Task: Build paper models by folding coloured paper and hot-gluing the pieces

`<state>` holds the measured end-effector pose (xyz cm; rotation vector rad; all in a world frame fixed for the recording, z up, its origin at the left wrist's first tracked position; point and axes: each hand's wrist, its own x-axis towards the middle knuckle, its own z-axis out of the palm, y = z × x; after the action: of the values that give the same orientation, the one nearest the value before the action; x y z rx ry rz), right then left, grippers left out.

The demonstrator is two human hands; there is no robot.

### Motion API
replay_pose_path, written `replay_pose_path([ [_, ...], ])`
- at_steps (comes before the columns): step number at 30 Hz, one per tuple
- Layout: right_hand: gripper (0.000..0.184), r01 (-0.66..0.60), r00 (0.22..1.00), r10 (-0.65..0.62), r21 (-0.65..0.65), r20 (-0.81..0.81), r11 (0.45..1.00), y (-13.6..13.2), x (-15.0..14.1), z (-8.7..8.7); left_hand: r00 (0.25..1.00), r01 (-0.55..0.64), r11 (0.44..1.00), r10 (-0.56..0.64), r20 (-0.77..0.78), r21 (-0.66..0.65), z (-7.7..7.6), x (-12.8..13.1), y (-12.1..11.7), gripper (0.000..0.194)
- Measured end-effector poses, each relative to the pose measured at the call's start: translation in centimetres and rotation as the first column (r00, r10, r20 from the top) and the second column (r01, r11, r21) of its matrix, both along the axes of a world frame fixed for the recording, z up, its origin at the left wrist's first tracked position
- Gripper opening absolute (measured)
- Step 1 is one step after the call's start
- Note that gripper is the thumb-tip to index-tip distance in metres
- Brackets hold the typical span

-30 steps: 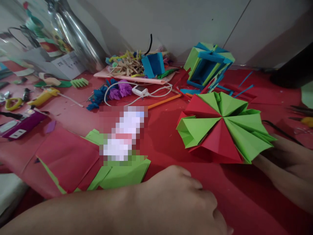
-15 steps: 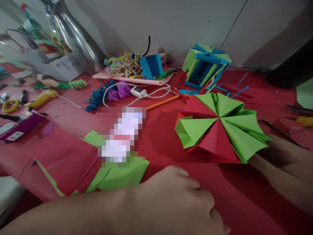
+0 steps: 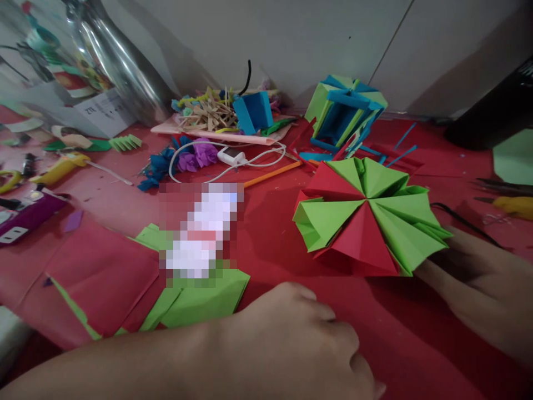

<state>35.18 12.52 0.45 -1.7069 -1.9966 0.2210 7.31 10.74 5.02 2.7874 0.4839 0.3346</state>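
A folded paper rosette (image 3: 370, 216) in lime green and red is tilted over the right half of the table. My right hand (image 3: 478, 294) grips its right edge from below, the thumb under the folds and the other fingers partly hidden behind the paper. Lower in the middle, my left hand (image 3: 303, 339) rests with its back up and its fingers curled under. Its palm is hidden, so I cannot make out anything inside. Beyond my left forearm lie red paper sheets (image 3: 108, 272) and green paper sheets (image 3: 204, 297). A blurred-out phone-like screen (image 3: 204, 228) touches the green ones.
Behind the rosette stands a blue and green paper lantern (image 3: 345, 114). A white charger with cable (image 3: 231, 155) and an orange stick (image 3: 272, 173) lie mid-table. Wooden sticks (image 3: 212, 114) fill a pink tray. A yellow glue gun (image 3: 60, 169) is at left, a dark cylinder (image 3: 491, 105) at right.
The whole view has shifted slightly, with most things now a little further left. My right hand keeps its grip on the rosette, and my left hand stays curled in place.
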Motion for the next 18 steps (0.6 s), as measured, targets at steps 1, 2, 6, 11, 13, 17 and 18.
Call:
replay_pose_path([
  [1,0.049,0.006,1.0,-0.006,0.001,-0.007,1.0,0.0,-0.1,0.0,1.0,0.002,1.0,-0.002,0.001,0.0,0.0,0.0,0.0,0.024],
  [2,0.048,0.012,1.0,-0.012,0.004,-0.019,1.0,-0.1,-0.2,0.1,1.0,0.006,1.0,-0.006,-0.001,0.0,0.0,0.0,0.1,0.023],
  [6,0.046,-0.001,0.998,0.001,-0.006,-0.065,1.0,-0.2,-0.2,0.0,1.0,0.012,1.0,-0.012,-0.007,-0.007,-0.1,0.0,0.0,0.021],
  [11,0.041,0.0,0.995,-0.001,-0.01,-0.103,1.0,0.0,-0.3,-0.1,1.0,-0.004,0.998,0.002,0.031,0.063,0.2,0.0,-0.1,0.023],
  [13,0.033,-0.008,0.989,0.006,-0.017,-0.151,1.0,0.2,-0.5,-0.1,0.997,-0.044,0.992,0.037,0.062,0.115,0.5,-0.1,0.3,0.029],
  [17,0.023,-0.009,0.97,-0.005,-0.054,-0.242,0.999,0.6,-1.1,-0.1,0.99,-0.139,0.973,0.132,0.046,0.185,0.9,-0.7,1.8,0.037],
  [18,0.021,-0.012,0.961,-0.004,-0.055,-0.276,0.998,0.7,-1.2,-0.1,0.989,-0.149,0.967,0.144,0.038,0.207,0.9,-0.9,2.3,0.038],
])
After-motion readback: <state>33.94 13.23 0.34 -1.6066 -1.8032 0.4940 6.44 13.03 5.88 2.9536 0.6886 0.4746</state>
